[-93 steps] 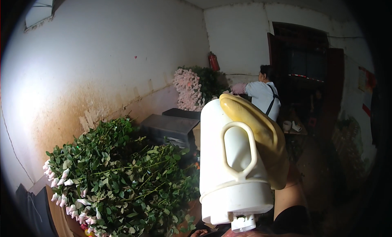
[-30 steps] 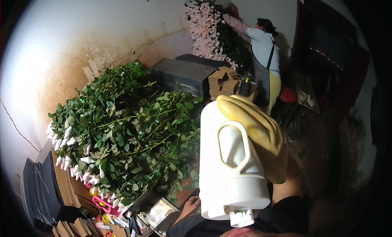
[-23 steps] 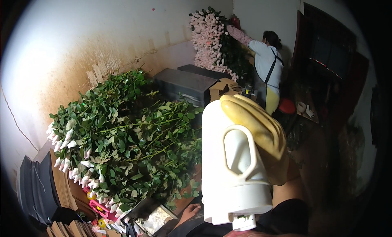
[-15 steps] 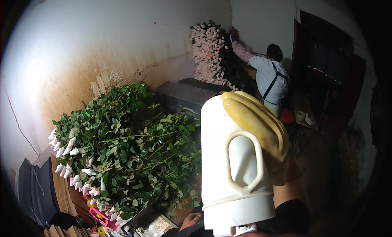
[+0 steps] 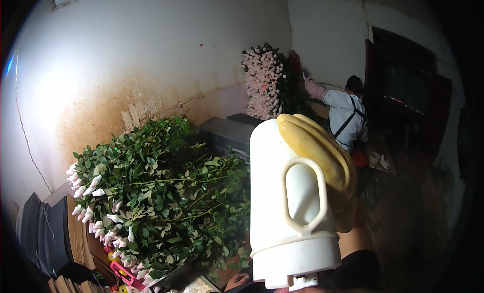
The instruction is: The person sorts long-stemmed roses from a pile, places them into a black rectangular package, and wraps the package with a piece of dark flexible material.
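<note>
Close in front of me, my right hand, in a yellow rubber glove, is closed round a white plastic bottle. The bottle is tipped bottom up, its cap end low at the picture's lower edge. A cream oval carrying loop is on its side. My right forearm shows bare above a dark sleeve. At the lower edge, left of the bottle, a small part of what looks like my left hand shows bare. Its fingers are mostly hidden. It is near a large heap of leafy rose stems with pale pink netted heads.
Dark boxes and stacked brown cardboard stand at the lower left, beside a pink plastic item. Behind the heap lies a grey box. Further off, a person in a white top reaches toward a tall stack of pink roses.
My view has tilted up slightly, so the room sits lower and further right in the picture. The bottle stays tipped up in my right hand.
</note>
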`<state>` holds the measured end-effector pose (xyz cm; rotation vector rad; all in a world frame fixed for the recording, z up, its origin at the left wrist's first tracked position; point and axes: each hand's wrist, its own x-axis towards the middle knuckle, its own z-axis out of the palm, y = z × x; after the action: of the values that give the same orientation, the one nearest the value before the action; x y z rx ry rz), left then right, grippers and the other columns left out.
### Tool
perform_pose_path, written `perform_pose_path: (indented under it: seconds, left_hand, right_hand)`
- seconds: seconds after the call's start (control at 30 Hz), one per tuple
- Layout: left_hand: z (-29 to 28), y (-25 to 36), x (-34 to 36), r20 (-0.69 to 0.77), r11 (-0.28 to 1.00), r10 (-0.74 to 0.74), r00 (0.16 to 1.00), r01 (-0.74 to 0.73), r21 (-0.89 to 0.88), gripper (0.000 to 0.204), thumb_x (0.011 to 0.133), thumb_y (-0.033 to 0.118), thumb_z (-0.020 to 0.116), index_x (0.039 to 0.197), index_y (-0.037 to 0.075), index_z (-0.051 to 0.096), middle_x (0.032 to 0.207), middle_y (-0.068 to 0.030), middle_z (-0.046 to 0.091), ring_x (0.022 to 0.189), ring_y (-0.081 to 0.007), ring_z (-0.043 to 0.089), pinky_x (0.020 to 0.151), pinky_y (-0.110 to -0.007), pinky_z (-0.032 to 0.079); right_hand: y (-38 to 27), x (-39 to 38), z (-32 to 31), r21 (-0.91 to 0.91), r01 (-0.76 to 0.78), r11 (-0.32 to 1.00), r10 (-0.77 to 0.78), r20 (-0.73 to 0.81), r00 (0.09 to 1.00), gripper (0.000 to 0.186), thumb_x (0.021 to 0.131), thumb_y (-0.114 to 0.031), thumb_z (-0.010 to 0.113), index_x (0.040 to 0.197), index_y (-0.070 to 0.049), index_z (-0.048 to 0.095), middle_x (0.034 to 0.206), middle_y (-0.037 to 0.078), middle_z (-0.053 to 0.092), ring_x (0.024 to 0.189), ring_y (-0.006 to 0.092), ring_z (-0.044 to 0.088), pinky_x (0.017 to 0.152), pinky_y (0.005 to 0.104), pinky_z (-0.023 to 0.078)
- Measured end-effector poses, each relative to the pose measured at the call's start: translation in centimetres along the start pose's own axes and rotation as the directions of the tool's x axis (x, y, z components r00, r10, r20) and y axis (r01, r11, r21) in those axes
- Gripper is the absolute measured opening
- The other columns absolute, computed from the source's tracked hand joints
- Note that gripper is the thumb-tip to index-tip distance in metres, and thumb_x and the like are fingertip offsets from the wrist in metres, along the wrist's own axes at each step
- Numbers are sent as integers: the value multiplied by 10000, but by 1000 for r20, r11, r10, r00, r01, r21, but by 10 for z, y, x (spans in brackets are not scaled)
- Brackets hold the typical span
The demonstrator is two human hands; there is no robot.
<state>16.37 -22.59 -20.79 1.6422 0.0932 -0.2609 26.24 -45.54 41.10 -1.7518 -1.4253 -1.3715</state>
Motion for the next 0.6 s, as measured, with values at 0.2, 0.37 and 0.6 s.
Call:
perform_pose_path:
  seconds: [0.2,0.37,0.6]
  left_hand:
    - [-8,21,-1,84,976,-137,987,149,-156,452,993,397,721,1281,51,674,1124,-95,721,1040,-168,647,922,-327,531]
    - [-9,4,0,99,994,-33,995,43,-101,450,999,388,715,1292,49,667,1130,-99,717,1037,-173,649,915,-334,535]
    - [-16,131,-37,78,881,-462,883,468,-76,437,1022,266,664,1322,-44,601,1194,-134,707,1101,-187,655,964,-321,505]
  right_hand:
    - [0,2,1,6,4,1000,-4,-9,1000,883,730,-392,913,1403,30,528,1364,247,631,1220,403,660,1076,507,540]
    - [1,-2,5,24,-12,1000,12,-8,1000,898,725,-398,920,1408,25,520,1367,244,630,1220,401,660,1077,507,539]
    - [9,-24,13,69,-98,993,97,17,995,918,717,-405,929,1415,19,509,1371,241,627,1221,399,660,1078,509,539]
